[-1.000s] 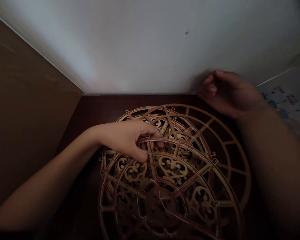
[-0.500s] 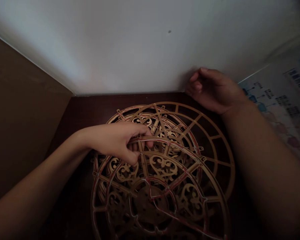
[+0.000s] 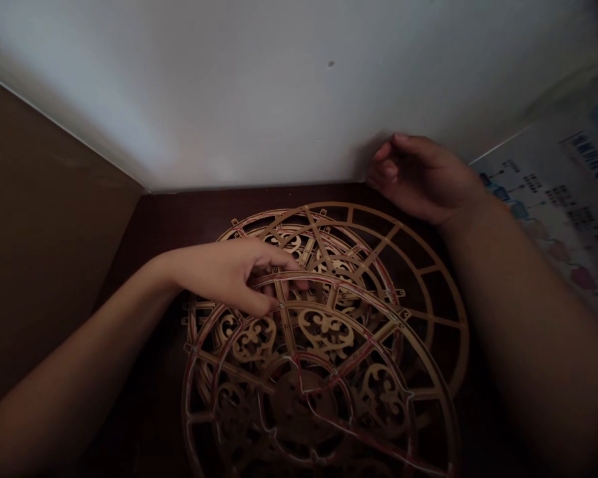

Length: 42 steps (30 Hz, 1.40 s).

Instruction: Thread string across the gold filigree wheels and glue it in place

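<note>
The left hand (image 3: pixel 229 273) is closed on a wooden ring (image 3: pixel 323 292). Its thumb is under the thin curved strip and its fingers (image 3: pixel 284 262) curl over the top. The ring is part of a big round wooden wheel (image 3: pixel 323 345) full of curly cut-out shapes. The wheel lies flat on a dark table (image 3: pixel 179 212), right under this hand and spreading out to its right and toward the person. There are thin red lines along some of the wooden edges.

The right hand (image 3: pixel 421 176) is loosely curled, with the fingers bent in. It holds nothing that can be seen. It rests at the far edge of the wheel, close to the white wall (image 3: pixel 279 86) behind it. The two hands are well apart.

To the right of the right hand is a paper (image 3: pixel 563 199) with small pictures and writing. To the left of the left hand stands a brown board (image 3: pixel 40 219).
</note>
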Each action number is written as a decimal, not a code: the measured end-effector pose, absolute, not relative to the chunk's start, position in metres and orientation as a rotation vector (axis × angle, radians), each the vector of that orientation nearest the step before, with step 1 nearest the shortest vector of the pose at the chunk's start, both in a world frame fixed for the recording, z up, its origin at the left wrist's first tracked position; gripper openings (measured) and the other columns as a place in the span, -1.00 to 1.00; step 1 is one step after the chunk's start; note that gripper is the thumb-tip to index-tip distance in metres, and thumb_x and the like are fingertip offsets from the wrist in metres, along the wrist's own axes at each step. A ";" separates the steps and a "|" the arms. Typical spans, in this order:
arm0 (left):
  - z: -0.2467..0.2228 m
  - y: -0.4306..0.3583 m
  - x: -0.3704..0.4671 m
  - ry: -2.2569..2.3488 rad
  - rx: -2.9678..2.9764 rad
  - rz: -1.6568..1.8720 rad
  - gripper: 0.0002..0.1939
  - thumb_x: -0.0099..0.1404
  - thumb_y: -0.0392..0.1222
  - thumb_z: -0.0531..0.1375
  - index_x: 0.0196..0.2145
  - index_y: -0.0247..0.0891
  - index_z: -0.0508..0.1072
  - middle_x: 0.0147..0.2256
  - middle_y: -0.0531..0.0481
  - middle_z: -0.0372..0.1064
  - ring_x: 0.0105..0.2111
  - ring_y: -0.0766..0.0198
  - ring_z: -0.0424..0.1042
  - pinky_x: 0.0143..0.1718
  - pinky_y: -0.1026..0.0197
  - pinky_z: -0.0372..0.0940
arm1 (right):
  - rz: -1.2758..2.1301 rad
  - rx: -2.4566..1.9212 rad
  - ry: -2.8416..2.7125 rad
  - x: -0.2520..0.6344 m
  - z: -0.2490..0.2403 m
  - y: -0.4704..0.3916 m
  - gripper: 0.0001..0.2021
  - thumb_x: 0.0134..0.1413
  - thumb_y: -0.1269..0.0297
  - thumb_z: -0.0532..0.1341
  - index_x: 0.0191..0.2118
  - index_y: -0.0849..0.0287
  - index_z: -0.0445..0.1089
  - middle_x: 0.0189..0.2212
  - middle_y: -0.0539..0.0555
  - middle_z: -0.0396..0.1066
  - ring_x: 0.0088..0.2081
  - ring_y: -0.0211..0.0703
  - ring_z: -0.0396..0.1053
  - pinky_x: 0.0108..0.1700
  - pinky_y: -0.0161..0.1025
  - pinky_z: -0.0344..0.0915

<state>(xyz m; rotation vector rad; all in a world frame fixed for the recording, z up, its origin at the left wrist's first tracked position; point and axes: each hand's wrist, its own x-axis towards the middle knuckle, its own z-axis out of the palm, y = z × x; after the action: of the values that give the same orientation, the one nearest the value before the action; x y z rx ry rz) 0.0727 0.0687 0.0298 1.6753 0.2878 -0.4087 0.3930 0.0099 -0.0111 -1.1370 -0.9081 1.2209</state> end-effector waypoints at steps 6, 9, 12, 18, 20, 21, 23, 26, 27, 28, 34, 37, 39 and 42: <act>0.028 0.075 0.072 0.264 1.631 -0.338 -0.61 0.42 -0.17 0.32 0.16 -0.28 0.53 -0.09 -0.11 0.62 -0.24 0.27 0.57 -0.29 0.31 0.43 | 1.256 -1.109 -0.906 0.395 -0.012 0.010 -0.83 0.18 0.17 0.44 -0.40 0.09 0.58 -0.56 -0.05 0.12 -0.45 -0.27 0.06 -0.31 -0.29 0.19; 0.023 0.074 0.073 0.341 1.488 -0.276 -0.73 0.47 -0.19 0.29 0.08 -0.29 0.52 -0.13 -0.10 0.63 -0.26 0.30 0.62 -0.30 0.33 0.47 | 1.272 -1.105 -0.902 0.397 -0.013 0.012 -0.81 0.23 0.19 0.41 -0.40 0.10 0.56 -0.56 -0.06 0.14 -0.46 -0.30 0.10 -0.31 -0.32 0.21; 0.020 0.074 0.073 0.350 1.439 -0.233 -0.82 0.45 -0.26 0.32 -0.01 -0.29 0.54 -0.20 -0.04 0.64 -0.32 0.36 0.61 -0.30 0.37 0.48 | 1.282 -1.112 -0.906 0.400 -0.016 0.013 -0.79 0.33 0.21 0.35 -0.38 0.10 0.54 -0.56 -0.06 0.15 -0.47 -0.30 0.12 -0.31 -0.31 0.23; 0.017 0.075 0.072 0.338 1.415 -0.213 -0.85 0.46 -0.28 0.32 -0.03 -0.27 0.56 -0.22 -0.02 0.65 -0.29 0.36 0.64 -0.36 0.44 0.45 | 1.272 -1.116 -0.932 0.403 -0.019 0.014 -0.80 0.36 0.17 0.34 -0.34 0.07 0.53 -0.53 -0.06 0.20 -0.44 -0.26 0.16 -0.26 -0.26 0.26; 0.017 0.075 0.072 0.336 1.399 -0.192 -0.85 0.45 -0.30 0.32 -0.04 -0.28 0.56 -0.24 -0.01 0.66 -0.30 0.36 0.64 -0.34 0.42 0.49 | 1.273 -1.107 -0.928 0.403 -0.020 0.015 -0.81 0.32 0.16 0.37 -0.33 0.07 0.52 -0.51 -0.06 0.24 -0.42 -0.26 0.17 -0.24 -0.25 0.27; 0.017 0.075 0.071 0.335 1.390 -0.180 -0.85 0.44 -0.31 0.33 -0.04 -0.29 0.56 -0.24 -0.01 0.66 -0.31 0.36 0.64 -0.33 0.41 0.51 | 1.273 -1.104 -0.924 0.403 -0.020 0.015 -0.81 0.32 0.16 0.37 -0.34 0.07 0.52 -0.51 -0.06 0.26 -0.42 -0.26 0.18 -0.23 -0.24 0.27; 0.017 0.075 0.071 0.341 1.375 -0.154 -0.84 0.42 -0.34 0.35 -0.05 -0.29 0.57 -0.26 -0.02 0.67 -0.33 0.36 0.64 -0.33 0.39 0.54 | 1.277 -1.100 -0.914 0.403 -0.021 0.016 -0.80 0.36 0.18 0.34 -0.34 0.08 0.52 -0.50 -0.06 0.26 -0.41 -0.26 0.19 -0.22 -0.25 0.27; 0.017 0.075 0.071 0.347 1.354 -0.112 -0.84 0.41 -0.34 0.36 -0.06 -0.29 0.58 -0.26 -0.03 0.69 -0.34 0.34 0.65 -0.33 0.37 0.56 | 1.291 -1.102 -0.899 0.401 -0.019 0.016 -0.73 0.45 0.24 0.24 -0.35 0.08 0.54 -0.51 -0.05 0.24 -0.43 -0.27 0.18 -0.24 -0.28 0.27; 0.016 0.076 0.071 0.348 1.350 -0.102 -0.85 0.41 -0.33 0.37 -0.07 -0.29 0.59 -0.26 -0.03 0.69 -0.35 0.34 0.65 -0.33 0.36 0.57 | 1.296 -1.102 -0.894 0.401 -0.019 0.016 -0.71 0.47 0.27 0.21 -0.35 0.09 0.54 -0.52 -0.05 0.24 -0.43 -0.27 0.17 -0.25 -0.29 0.27; 0.016 0.076 0.071 0.348 1.345 -0.093 -0.85 0.40 -0.32 0.37 -0.07 -0.28 0.59 -0.26 -0.03 0.69 -0.36 0.34 0.65 -0.34 0.36 0.57 | 1.300 -1.101 -0.890 0.400 -0.018 0.016 -0.68 0.49 0.29 0.18 -0.35 0.09 0.54 -0.52 -0.05 0.24 -0.44 -0.27 0.16 -0.26 -0.29 0.27; 0.016 0.077 0.069 0.345 1.287 -0.038 -0.83 0.33 -0.29 0.45 -0.13 -0.31 0.61 -0.31 -0.07 0.69 -0.39 0.29 0.66 -0.36 0.32 0.58 | 1.288 -1.088 -0.877 0.398 -0.017 0.015 -0.66 0.51 0.35 0.14 -0.35 0.10 0.53 -0.50 -0.07 0.29 -0.43 -0.29 0.18 -0.23 -0.30 0.27; 0.015 0.078 0.068 0.347 1.234 -0.007 -0.81 0.32 -0.24 0.47 -0.15 -0.32 0.62 -0.32 -0.09 0.69 -0.42 0.28 0.65 -0.39 0.33 0.57 | 1.282 -1.099 -0.885 0.398 -0.017 0.015 -0.69 0.50 0.31 0.18 -0.34 0.10 0.53 -0.50 -0.07 0.28 -0.42 -0.29 0.19 -0.21 -0.29 0.28; 0.014 0.078 0.067 0.340 1.202 -0.003 -0.79 0.32 -0.22 0.49 -0.14 -0.32 0.62 -0.33 -0.09 0.69 -0.42 0.27 0.65 -0.40 0.33 0.56 | 1.278 -1.106 -0.888 0.399 -0.018 0.015 -0.71 0.49 0.30 0.20 -0.34 0.09 0.53 -0.49 -0.06 0.30 -0.41 -0.28 0.20 -0.20 -0.28 0.29; 0.011 0.079 0.067 0.329 1.189 0.010 -0.76 0.32 -0.19 0.50 -0.13 -0.33 0.63 -0.33 -0.11 0.69 -0.40 0.27 0.66 -0.38 0.35 0.56 | 1.279 -1.114 -0.886 0.399 -0.018 0.016 -0.69 0.49 0.31 0.17 -0.34 0.08 0.54 -0.50 -0.05 0.30 -0.41 -0.27 0.21 -0.20 -0.29 0.31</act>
<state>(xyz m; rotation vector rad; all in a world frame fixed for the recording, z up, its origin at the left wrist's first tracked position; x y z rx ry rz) 0.0671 0.0792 0.0109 1.1891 0.3289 0.0102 0.3991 0.0155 -0.0177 -1.1138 -0.8860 1.2787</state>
